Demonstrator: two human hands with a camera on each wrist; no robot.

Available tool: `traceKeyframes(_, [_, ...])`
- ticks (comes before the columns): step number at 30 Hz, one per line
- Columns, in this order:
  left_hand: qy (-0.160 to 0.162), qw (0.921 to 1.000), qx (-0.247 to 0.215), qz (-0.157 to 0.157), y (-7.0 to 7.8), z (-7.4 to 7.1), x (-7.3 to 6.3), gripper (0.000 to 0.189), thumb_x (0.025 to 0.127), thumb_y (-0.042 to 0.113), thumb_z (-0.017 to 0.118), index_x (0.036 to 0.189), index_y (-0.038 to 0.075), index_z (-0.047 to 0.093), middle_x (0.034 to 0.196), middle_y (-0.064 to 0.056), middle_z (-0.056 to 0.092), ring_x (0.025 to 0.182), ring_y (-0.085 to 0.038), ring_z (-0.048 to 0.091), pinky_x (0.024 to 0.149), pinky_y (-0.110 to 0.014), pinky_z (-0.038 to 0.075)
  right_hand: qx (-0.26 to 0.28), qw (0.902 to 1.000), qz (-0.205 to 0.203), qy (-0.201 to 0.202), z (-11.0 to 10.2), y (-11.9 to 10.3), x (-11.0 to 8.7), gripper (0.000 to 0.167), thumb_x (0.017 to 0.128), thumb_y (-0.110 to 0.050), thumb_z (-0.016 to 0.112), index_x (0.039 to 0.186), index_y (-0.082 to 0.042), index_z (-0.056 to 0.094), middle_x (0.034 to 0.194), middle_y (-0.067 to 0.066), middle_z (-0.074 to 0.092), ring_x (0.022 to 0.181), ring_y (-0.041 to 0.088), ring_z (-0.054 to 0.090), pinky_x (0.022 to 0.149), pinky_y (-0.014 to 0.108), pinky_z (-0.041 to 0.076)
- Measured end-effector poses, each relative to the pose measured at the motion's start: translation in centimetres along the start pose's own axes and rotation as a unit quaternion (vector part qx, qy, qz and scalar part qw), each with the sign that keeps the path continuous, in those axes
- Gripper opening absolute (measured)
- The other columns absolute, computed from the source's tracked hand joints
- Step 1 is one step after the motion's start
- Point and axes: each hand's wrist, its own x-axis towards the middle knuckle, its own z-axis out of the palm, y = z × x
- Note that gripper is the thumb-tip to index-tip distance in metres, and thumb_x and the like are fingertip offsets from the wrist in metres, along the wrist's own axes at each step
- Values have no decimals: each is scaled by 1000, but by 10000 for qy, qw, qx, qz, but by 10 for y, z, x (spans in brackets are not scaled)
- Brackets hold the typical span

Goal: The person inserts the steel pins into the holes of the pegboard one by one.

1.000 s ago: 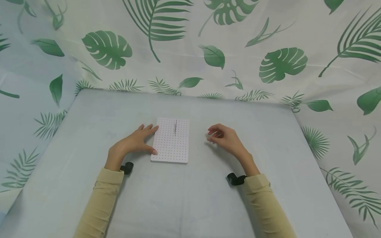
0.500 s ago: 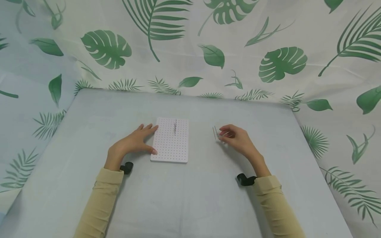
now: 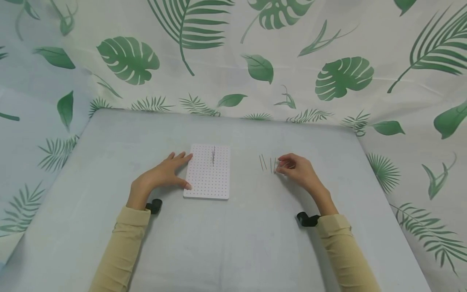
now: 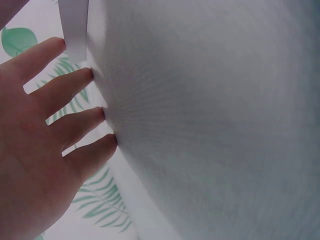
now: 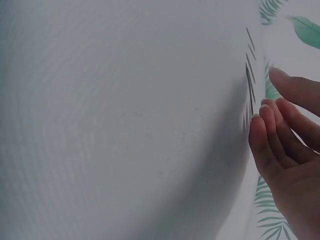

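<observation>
A white board dotted with rows of small holes (image 3: 208,178) lies on the table in the head view. Several thin dark sticks (image 3: 213,156) show on its upper part; whether they stand in the holes is too small to tell. My left hand (image 3: 164,174) spreads its fingers and thumb against the board's left edge, which also shows as a white side (image 4: 75,30) in the left wrist view. To the right, several thin needle-like sticks (image 3: 270,165) lie on the cloth. My right hand (image 3: 297,168) hovers beside them, its thumb apart from its loosely bent fingers (image 5: 270,145).
A pale cloth covers the table (image 3: 233,243). Behind it hangs a white curtain with green leaves (image 3: 259,69). A black wrist camera (image 3: 155,206) sits at the left cuff and another black camera (image 3: 307,219) at the right cuff.
My right hand has moved to the right, uncovering first two thin sticks on the table, then more. The left hand and the board have stayed in place.
</observation>
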Motion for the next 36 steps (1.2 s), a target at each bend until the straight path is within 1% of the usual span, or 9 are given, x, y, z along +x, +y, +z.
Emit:
traceKeyframes(7, [4,10000,-10,3,1,-1,-1,104,82,33,86,164,13,26,172,-20,12,158,-48,-4,123,-71,8,38,9996,224,-137,1,5,1,42,94,-17,75,130,3,64,114,21,72,107,35,70,87,42,56])
traceKeyframes(13, [6,10000,-10,23,2,-1,-2,104,82,32,86,164,12,26,172,-20,13,158,-49,-3,123,-71,8,23,9992,352,-167,2,3,2,46,92,-17,77,130,5,63,112,20,71,105,34,68,88,42,55])
traceKeyframes(22, [-8,10000,-31,36,2,-1,-1,103,82,30,86,164,12,25,172,-20,12,158,-48,-4,123,-71,8,-31,9983,552,-171,6,3,4,51,90,-24,80,128,4,62,109,16,67,105,32,65,92,43,52])
traceKeyframes(36, [-9,10000,-37,34,1,-1,-1,104,82,31,86,164,11,25,172,-20,12,158,-48,-4,123,-71,7,-103,9978,648,-89,7,1,5,52,90,-21,80,131,5,61,106,14,66,103,32,64,90,43,51])
